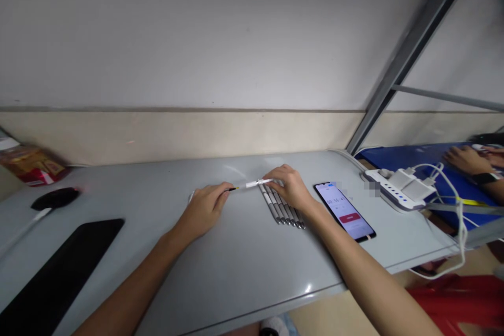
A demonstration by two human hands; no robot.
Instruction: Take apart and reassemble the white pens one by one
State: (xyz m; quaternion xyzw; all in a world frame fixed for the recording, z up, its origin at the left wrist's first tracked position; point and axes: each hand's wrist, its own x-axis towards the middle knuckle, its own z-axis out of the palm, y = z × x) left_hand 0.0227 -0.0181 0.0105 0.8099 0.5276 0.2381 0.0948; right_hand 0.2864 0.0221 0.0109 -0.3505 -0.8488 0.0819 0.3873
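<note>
Pinched in my left hand (205, 206) is a thin dark pen refill (233, 189) with a yellowish end pointing right. My right hand (289, 185) grips a white pen barrel (252, 184), its near end facing the refill. A small gap appears between the two pieces. Below my right hand, a row of several grey-and-white pens (279, 209) lies side by side on the grey table (236, 273). The upper parts of some pens are hidden by that hand. A pale object (191, 197) shows partly behind my left hand, too covered to name.
Right of the pens lies a phone (346, 211) with a timer on its screen. Beyond it sits a white power strip (397, 189) with plugs and cables. Left are a black mat (63, 278), a dark mouse-like object (55, 199) and a jar (29, 164). Another person's hand (462, 160) is far right.
</note>
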